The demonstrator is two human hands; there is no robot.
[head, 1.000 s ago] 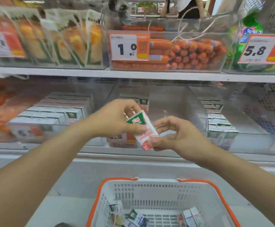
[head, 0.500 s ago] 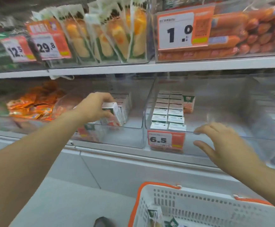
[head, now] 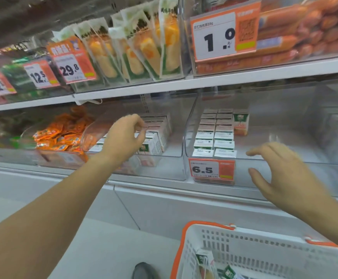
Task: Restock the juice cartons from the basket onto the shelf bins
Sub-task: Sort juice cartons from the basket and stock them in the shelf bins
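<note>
Left hand is held over the juice cartons in the left clear bin w/ fingers loosely curled, nothing gripped, right hand is spread open by the 6.5 tag, more cartons are left in the basket.

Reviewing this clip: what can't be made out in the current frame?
- Head view: basket contents, cut off by the bottom edge.
- Left hand fingertips over the juice cartons: contact unclear, the hand's back hides them.
- Small print on the 6.5 price tag: too small.
- Far-left shelf goods: blurred.
</note>
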